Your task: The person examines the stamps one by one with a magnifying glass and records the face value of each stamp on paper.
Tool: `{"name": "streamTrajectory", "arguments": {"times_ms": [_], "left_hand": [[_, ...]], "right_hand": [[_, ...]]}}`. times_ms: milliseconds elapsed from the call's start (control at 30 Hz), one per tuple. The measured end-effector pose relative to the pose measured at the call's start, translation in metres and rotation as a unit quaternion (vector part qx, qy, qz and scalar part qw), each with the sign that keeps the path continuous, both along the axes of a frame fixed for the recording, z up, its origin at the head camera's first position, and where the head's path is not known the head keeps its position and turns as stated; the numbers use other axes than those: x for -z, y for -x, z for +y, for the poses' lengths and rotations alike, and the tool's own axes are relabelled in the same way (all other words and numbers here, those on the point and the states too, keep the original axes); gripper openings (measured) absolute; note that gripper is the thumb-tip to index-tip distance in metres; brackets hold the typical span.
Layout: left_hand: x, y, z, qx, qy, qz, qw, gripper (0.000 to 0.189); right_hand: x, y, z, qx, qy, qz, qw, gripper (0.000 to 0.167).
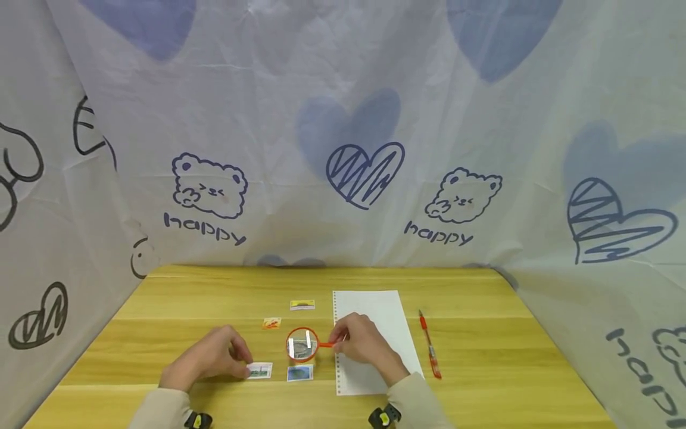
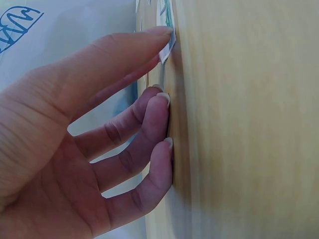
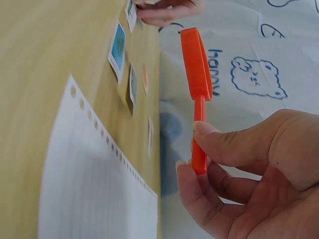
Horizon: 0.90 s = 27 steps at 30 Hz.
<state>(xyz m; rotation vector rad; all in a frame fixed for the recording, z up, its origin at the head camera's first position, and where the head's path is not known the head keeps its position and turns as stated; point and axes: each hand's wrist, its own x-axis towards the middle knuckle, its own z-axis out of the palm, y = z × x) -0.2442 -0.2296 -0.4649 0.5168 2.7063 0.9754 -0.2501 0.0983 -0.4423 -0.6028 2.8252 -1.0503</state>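
Observation:
My right hand (image 1: 360,339) holds a red magnifying glass (image 3: 198,74) by its handle, pinched between thumb and fingers. Its lens hovers above a grey-toned stamp (image 3: 132,89), apart from the table. At the left, my left hand (image 1: 214,356) pinches the left edge of a white-bordered stamp with a green picture (image 1: 260,370). In the left wrist view the thumb lies over that stamp's corner, with the index finger mostly hidden behind; the other fingers curl against the tabletop. A blue stamp (image 1: 300,373) lies between the hands, near the lens.
An orange stamp (image 1: 271,323) and a yellow stamp (image 1: 302,305) lie farther back on the wooden table (image 1: 214,292). White hole-edged paper (image 1: 370,304) sits beneath the right hand. To its right lies a red pen (image 1: 430,345). Printed cloth (image 1: 278,208) hangs behind and at both sides.

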Motion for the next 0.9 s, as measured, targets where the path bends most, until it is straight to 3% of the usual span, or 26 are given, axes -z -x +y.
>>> {"name": "streamTrajectory", "arguments": {"times_ms": [533, 900], "left_hand": [[0.0, -0.002, 0.001, 0.002, 0.002, 0.0, 1.0, 0.016], [-0.002, -0.001, 0.002, -0.007, 0.003, -0.005, 1.0, 0.017]], "right_hand": [[-0.004, 0.006, 0.043, 0.037, 0.002, 0.014, 0.9992, 0.012], [-0.006, 0.011, 0.069, 0.097, 0.012, 0.011, 0.9952, 0.013]]}}
